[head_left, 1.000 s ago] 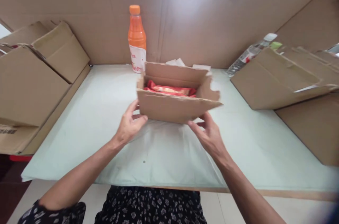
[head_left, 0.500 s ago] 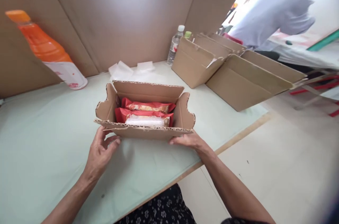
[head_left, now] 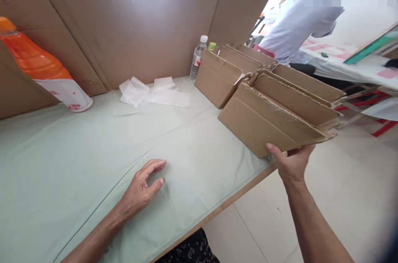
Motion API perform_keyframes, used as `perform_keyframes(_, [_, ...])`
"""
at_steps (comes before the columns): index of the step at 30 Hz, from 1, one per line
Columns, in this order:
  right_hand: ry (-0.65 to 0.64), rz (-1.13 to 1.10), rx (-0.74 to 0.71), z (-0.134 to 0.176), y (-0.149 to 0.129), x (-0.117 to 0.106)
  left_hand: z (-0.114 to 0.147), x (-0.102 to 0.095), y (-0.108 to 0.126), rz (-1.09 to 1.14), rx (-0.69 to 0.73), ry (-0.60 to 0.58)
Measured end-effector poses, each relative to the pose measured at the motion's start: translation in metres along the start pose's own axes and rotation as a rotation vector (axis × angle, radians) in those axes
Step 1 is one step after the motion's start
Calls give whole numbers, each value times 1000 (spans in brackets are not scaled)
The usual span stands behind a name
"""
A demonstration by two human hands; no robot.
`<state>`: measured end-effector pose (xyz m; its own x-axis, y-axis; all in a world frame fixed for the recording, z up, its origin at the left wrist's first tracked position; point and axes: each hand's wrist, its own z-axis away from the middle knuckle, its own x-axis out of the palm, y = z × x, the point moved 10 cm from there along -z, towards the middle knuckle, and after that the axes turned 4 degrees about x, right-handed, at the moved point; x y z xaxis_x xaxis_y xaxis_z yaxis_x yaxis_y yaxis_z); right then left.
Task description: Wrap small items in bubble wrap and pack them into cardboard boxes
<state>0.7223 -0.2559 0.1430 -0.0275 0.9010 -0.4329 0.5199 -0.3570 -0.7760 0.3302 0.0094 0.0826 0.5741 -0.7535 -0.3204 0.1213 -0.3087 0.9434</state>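
My right hand (head_left: 294,163) grips the near right corner of an open cardboard box (head_left: 261,120), its thumb on the front wall and the other fingers mostly hidden behind the end. This box stands at the right side of the table, up against another open cardboard box (head_left: 307,82) behind it; what lies inside is hidden by the walls. My left hand (head_left: 146,184) is over the green-covered table (head_left: 93,163), holding nothing, thumb and fingers apart.
More cardboard boxes (head_left: 214,78) stand behind, beside a clear water bottle (head_left: 198,57). Clear plastic wrappers (head_left: 135,91) lie near the cardboard wall (head_left: 139,22). An orange bottle (head_left: 43,62) stands at left. A person in a light shirt (head_left: 289,22) bends over another table at the back right.
The box with red packets has moved from the table's middle to the right, beside the other boxes, in my right hand. My left hand has let go of it and shifted right.
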Motion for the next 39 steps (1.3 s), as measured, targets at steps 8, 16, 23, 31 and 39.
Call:
perform_keyframes(8, [158,-3,245,32,3,3,20,-15,3,-94,-15,-2])
perform_keyframes(16, [-474,97,-75,95,-79,107,58,-95,-26,-157,-284,205])
perform_keyframes(23, [-715,206,-455,2,-162,322,69,-104,-37,-77,-209,325])
perform_keyframes(31, [-814,442,-499,21,-202,478,60,-109,-42,-31,-175,290])
perform_keyframes(39, [-811,373,-639,84,-278,500,60,-125,-13,-107,-107,358])
